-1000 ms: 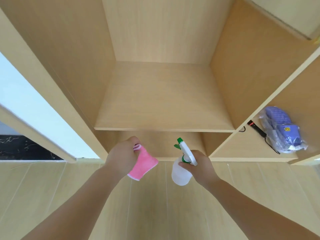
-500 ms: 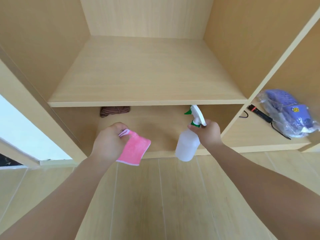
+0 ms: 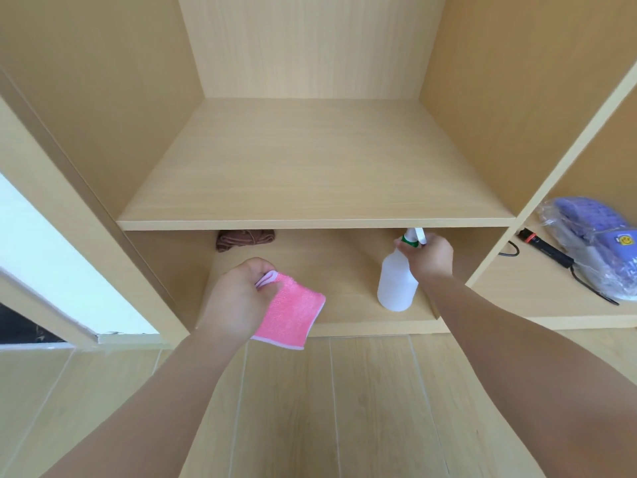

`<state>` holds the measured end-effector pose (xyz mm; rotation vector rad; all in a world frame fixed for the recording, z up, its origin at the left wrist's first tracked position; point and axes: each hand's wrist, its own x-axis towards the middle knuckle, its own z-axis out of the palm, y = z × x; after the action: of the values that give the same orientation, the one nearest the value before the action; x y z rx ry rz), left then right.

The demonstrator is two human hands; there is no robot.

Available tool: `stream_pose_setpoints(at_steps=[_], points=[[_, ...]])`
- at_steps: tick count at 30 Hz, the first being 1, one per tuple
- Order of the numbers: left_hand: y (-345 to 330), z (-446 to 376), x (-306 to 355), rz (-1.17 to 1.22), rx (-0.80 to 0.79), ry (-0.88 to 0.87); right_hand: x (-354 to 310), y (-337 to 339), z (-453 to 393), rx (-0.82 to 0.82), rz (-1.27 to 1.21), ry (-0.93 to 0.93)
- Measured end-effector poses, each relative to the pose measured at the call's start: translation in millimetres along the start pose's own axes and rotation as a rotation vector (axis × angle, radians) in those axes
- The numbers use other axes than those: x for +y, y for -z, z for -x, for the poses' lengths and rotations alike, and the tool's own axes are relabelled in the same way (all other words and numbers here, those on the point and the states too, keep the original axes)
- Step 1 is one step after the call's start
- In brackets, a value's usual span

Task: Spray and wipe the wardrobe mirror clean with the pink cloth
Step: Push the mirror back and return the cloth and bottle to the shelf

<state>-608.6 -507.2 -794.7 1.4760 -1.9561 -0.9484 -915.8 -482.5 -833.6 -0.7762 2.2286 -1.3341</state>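
Cloth and bottle held at the lower shelf
A folded pink microfibre cloth (image 3: 291, 313) is pinched by the left hand (image 3: 238, 298), hanging right of it; a translucent white spray bottle (image 3: 396, 281) is gripped at its neck by the right hand (image 3: 429, 257).

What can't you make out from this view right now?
- Wardrobe mirror: not in the head view.
- Spray bottle trigger and neck: covered by the right hand and the shelf edge.
- Brown cloth: mostly hidden under that shelf.
- Pink cloth upper end: inside the left hand.
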Motion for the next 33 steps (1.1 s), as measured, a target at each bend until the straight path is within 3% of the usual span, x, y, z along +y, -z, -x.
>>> stream_pose_setpoints(at_steps=[12, 17, 19, 22, 26, 30, 33], points=[[-1, -9, -8, 0.032, -0.019, -0.049, 14, 8, -1, 0.016, 0.092, -0.033], [-1, -21, -16, 0.092, -0.077, -0.023, 42, 3, 59, 0.151, 0.252, -0.010], [-4, -25, -16, 0.181, -0.104, -0.023, 45, -12, 86, 0.049, 0.184, -0.016], [-9, -31, -19, 0.284, -0.153, -0.055, 28, -44, 96, -0.334, 0.039, 0.001], [-9, -43, -31, 0.347, -0.210, -0.093, 0, -78, 73, -0.650, 0.228, 0.043], [-6, -65, -55, 0.378, -0.168, -0.076, 3, -102, 53, -0.679, 0.337, 0.075], [-6, -84, -86, 0.311, 0.003, -0.023, 15, -119, 42, -0.604, 0.011, -0.084]])
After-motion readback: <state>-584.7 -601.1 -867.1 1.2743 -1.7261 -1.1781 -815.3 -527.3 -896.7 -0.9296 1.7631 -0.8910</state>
